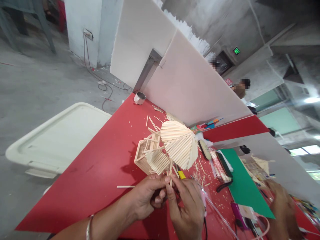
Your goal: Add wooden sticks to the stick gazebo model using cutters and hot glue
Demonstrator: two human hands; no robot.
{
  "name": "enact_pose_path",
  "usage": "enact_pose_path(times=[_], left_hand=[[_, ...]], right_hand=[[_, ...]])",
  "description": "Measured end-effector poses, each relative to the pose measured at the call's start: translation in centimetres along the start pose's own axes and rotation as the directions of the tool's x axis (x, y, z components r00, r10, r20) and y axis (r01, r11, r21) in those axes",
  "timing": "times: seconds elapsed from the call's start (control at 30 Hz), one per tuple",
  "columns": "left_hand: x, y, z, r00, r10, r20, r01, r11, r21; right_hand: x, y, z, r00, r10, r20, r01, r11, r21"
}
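Observation:
My left hand (147, 195), with a bangle on its wrist, and my right hand (186, 203) meet at the near side of a model built from thin wooden sticks. A short wooden stick (171, 181) is pinched between the fingertips of both hands. Just beyond them rises the model's fan-shaped stick roof (181, 146), over an open stick frame (140, 155). A smaller stick panel (158, 160) slopes at the roof's lower left. Whether the pinched stick touches the model I cannot tell. A loose stick (125, 186) lies left of my left hand.
A metal mug (139, 98) stands at the red table's (100, 166) far corner, before a pale partition (195, 76). Wood scraps, a dark case (224, 165) and a green mat (246, 180) are to the right. Another person's hand (280, 196) works there. A pale plastic lid (62, 136) is at left.

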State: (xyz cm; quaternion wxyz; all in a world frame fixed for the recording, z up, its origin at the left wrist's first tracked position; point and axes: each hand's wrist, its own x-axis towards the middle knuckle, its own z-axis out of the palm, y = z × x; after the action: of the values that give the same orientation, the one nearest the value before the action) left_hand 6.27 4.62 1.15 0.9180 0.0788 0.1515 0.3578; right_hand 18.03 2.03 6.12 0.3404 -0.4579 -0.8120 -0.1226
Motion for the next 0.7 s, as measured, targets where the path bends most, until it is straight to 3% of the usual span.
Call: enact_pose_path(times=[0.7], left_hand=[[-0.15, 0.09, 0.13, 1.000, -0.013, -0.015, 0.013, 1.000, -0.009]], right_hand=[[-0.15, 0.04, -0.04, 1.000, 0.001, 0.009, -0.001, 1.000, 0.008]])
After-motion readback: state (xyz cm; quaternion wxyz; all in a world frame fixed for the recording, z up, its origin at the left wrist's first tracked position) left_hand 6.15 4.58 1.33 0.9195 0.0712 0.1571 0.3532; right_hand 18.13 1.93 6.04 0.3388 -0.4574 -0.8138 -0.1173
